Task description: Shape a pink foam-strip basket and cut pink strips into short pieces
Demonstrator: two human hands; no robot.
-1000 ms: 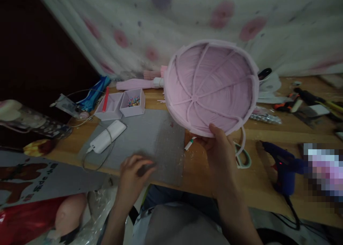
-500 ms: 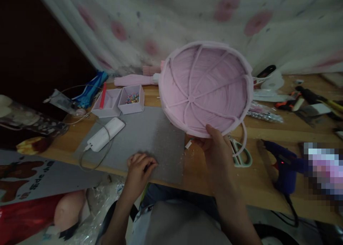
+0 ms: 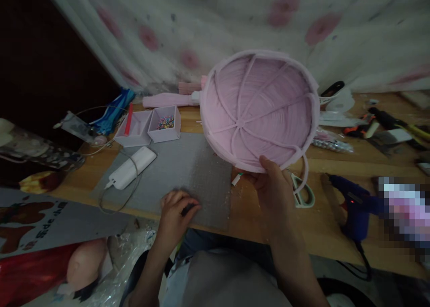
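My right hand (image 3: 273, 181) grips the lower rim of a pink bowl-shaped piece (image 3: 268, 105), thumb inside and fingers underneath. It looks wound from soft pink strands, and its hollow side faces me, tilted. Thin ribs run from a small hub to the rim. One loose pink strand (image 3: 305, 175) hangs from the rim, beside white-and-green scissors (image 3: 304, 190) on the table. My left hand (image 3: 178, 208) rests at the front of the grey mat (image 3: 211, 195), fingers curled and thumb against the index finger; anything between them is hidden.
Two small boxes (image 3: 164, 124), one with colourful beads, stand behind a white power bank (image 3: 132, 168) with a cable. A blue glue gun (image 3: 358, 208) with a red light lies at right. Pliers and packets are behind it. A half-eaten apple (image 3: 38, 181) sits at left.
The pink piece has shifted slightly right and up in my right hand. My left hand has moved a little to the right, its fingers still curled.
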